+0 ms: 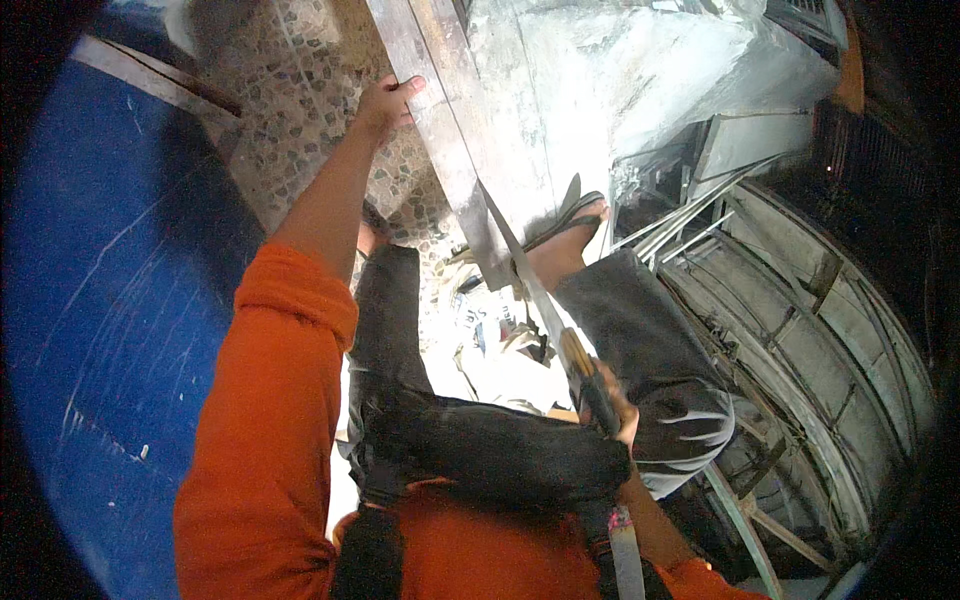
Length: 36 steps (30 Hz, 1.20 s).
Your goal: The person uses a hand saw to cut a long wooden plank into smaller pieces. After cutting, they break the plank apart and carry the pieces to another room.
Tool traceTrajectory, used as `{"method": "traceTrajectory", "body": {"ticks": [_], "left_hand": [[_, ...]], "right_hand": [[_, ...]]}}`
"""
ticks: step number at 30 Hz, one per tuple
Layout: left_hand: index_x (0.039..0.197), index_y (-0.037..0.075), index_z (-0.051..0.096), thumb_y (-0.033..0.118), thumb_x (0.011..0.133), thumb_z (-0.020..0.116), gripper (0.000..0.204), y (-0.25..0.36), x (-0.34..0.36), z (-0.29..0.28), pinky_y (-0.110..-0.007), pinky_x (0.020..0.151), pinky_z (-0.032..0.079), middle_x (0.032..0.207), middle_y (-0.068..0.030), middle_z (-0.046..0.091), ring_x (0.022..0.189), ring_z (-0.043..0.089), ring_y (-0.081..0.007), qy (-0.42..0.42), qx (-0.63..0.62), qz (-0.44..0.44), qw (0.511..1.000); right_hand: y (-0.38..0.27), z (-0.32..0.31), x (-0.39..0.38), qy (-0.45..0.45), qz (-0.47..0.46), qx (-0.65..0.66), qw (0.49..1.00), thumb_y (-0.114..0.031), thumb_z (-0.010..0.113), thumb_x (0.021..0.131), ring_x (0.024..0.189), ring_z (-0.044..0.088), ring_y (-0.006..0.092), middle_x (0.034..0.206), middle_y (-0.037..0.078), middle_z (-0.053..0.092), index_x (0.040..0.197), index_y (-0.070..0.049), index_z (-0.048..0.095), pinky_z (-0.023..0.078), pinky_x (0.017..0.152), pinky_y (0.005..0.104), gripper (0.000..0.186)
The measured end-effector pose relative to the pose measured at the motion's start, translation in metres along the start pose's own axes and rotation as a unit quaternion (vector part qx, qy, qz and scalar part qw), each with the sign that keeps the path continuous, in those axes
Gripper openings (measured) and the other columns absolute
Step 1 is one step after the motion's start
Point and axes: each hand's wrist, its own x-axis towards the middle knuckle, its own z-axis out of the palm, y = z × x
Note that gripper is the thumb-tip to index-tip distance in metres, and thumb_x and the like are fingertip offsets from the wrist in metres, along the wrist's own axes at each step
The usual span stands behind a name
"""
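A person in orange sleeves works with 2 bare hands. At upper centre, the left hand (pixel 385 108) grips the left edge of a long wooden board (pixel 445 135), thumb on top; the board slants from the top edge to the middle of the frame. Right of lower centre, the right hand (pixel 624 408) is closed around the handle of a handsaw (pixel 537 278), its blade reaching up-left to the board's lower part. A blue surface (pixel 110 260) fills the left side.
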Motion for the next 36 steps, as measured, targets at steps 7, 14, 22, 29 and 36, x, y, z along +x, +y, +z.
{"method": "traceTrajectory", "body": {"ticks": [7, 14, 22, 29, 36], "left_hand": [[0.126, 0.005, 0.06, 0.042, 0.088, 0.078, 0.056, -0.014, 0.013, -0.003, -0.045, 0.092, 0.056, 0.118, -0.012, 0.067, 0.102, 0.067, -0.0277, -0.01, 0.003, 0.017, 1.0], [0.131, 0.002, 0.059, 0.041, 0.087, 0.08, 0.061, -0.022, 0.024, -0.019, -0.045, 0.095, 0.056, 0.121, -0.0138, 0.068, 0.106, 0.069, -0.0289, 0.008, -0.005, -0.009, 1.0], [0.126, 0.0, 0.063, 0.042, 0.085, 0.081, 0.061, -0.019, 0.012, -0.006, -0.046, 0.091, 0.056, 0.115, -0.0143, 0.069, 0.105, 0.068, -0.0265, -0.022, 0.003, 0.021, 1.0], [0.126, 0.002, 0.064, 0.044, 0.087, 0.079, 0.059, -0.016, 0.013, -0.004, -0.044, 0.095, 0.056, 0.117, -0.0142, 0.069, 0.107, 0.069, -0.0276, 0.008, 0.002, 0.017, 1.0], [0.124, 0.0, 0.064, 0.042, 0.088, 0.079, 0.058, -0.011, 0.024, 0.0, -0.043, 0.093, 0.058, 0.118, -0.0138, 0.069, 0.107, 0.069, -0.0263, -0.034, 0.008, 0.04, 0.999]], "right_hand": [[-0.027, 0.092, 0.173, -0.074, 0.106, -0.093, 0.987, -0.019, 0.065, 0.096, 0.107, 0.069, 0.0218, 0.122, 0.018, 0.07, 0.14, 0.007, 0.053, 0.053, 0.094, 0.036, 0.053], [-0.009, -0.025, -0.01, -0.071, -0.005, -0.098, 0.993, -0.03, 0.066, 0.096, 0.111, 0.069, 0.0269, 0.124, 0.019, 0.069, 0.139, 0.007, 0.053, 0.053, 0.097, 0.0383, 0.058], [-0.016, 0.077, 0.158, -0.09, 0.098, -0.114, 0.984, -0.031, 0.067, 0.096, 0.11, 0.069, 0.029, 0.119, 0.019, 0.071, 0.139, 0.004, 0.054, 0.055, 0.094, 0.0368, 0.057], [0.004, -0.023, -0.01, -0.064, -0.019, -0.152, 0.986, -0.023, 0.068, 0.093, 0.096, 0.072, 0.0286, 0.109, 0.017, 0.072, 0.138, -0.001, 0.057, 0.056, 0.085, 0.0322, 0.05], [0.006, 0.071, 0.135, -0.059, 0.187, -0.011, 0.981, -0.017, 0.068, 0.092, 0.091, 0.07, 0.0217, 0.107, 0.015, 0.073, 0.133, -0.001, 0.062, 0.054, 0.081, 0.0303, 0.045]]}}
